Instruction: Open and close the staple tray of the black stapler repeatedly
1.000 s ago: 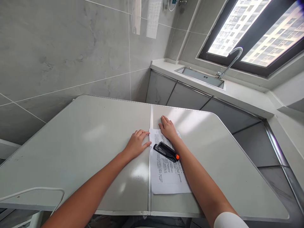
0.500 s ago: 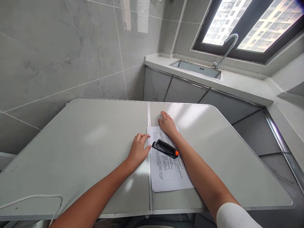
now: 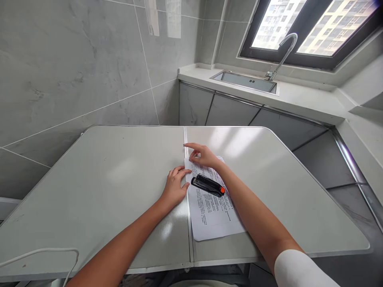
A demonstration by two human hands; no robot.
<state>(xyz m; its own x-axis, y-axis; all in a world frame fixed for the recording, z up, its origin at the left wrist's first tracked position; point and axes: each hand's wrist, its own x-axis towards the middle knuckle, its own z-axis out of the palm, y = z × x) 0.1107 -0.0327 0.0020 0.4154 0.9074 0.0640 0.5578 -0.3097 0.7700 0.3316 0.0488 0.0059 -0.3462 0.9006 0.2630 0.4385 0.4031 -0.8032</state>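
Note:
Printed sheets of paper [image 3: 214, 223] lie in a stack just right of the table's centre seam, their top edges slightly uneven. On them rests a black stapler [image 3: 208, 185] with an orange-red tip, slanting down to the right. My left hand [image 3: 176, 187] lies at the stack's left edge, fingers stretched out, fingertips touching the paper. At the top left corner of the sheets, my right hand [image 3: 203, 155] bends its thumb and a finger together in a pinch on the paper, index finger extended over the seam. How many sheets it pinches cannot be seen.
The pale folding table [image 3: 119, 179] has a metal-edged seam down its middle. A white cable [image 3: 44, 250] crosses its near left corner. Beyond stand grey cabinets [image 3: 233, 107] with a sink [image 3: 245, 81] and tap [image 3: 287, 52] under a window. A tiled wall [image 3: 74, 67] borders the left.
My right hand has come left and slightly nearer, from lying flat at the top of the sheets to a pinch at their top left corner. My left hand has barely moved.

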